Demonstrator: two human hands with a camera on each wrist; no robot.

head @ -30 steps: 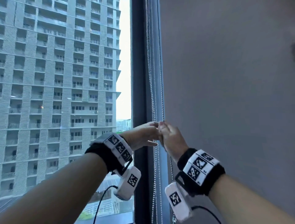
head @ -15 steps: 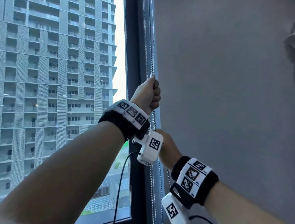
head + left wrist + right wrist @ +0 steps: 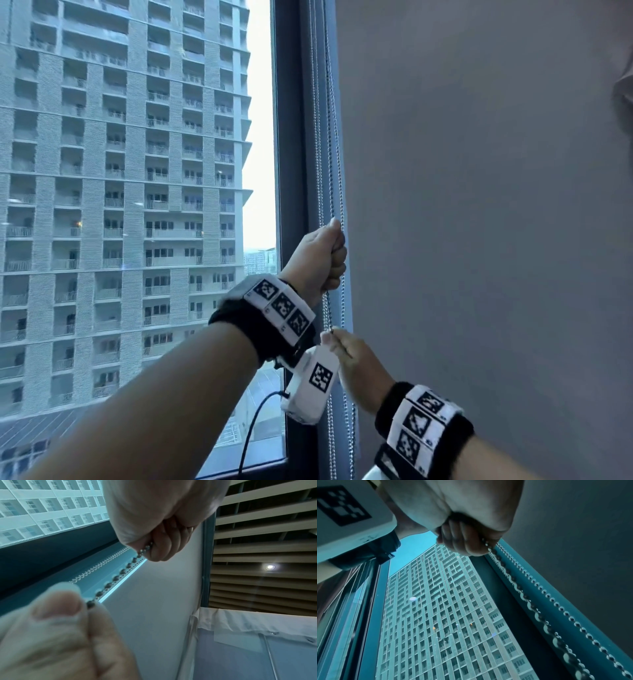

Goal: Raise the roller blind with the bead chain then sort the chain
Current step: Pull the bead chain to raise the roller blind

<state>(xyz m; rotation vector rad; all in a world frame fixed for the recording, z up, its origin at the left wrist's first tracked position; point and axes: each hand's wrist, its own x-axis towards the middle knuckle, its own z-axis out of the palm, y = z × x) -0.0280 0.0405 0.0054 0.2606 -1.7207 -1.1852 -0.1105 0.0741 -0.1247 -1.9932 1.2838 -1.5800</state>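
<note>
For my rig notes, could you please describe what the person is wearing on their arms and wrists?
Both forearms are bare, with no sleeves. Each wrist has a black fuzzy band, the left wristband and right wristband, topped by a white strip of square black-and-white markers. A white camera unit with its own marker hangs below the left wrist, trailing a black cable.

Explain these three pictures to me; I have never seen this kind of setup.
No machine here: a person wears one camera on the head and one on each wrist, strapped on with black bands bearing square markers. The wide picture is the head view; the other two look along each hand. No table shows, only a window with a tower block outside and a grey roller blind beside it. Between them hangs the bead chain. The left hand holds it in a fist; the right hand pinches it just below. The left wrist view shows both have a grip on the same strand.
</note>
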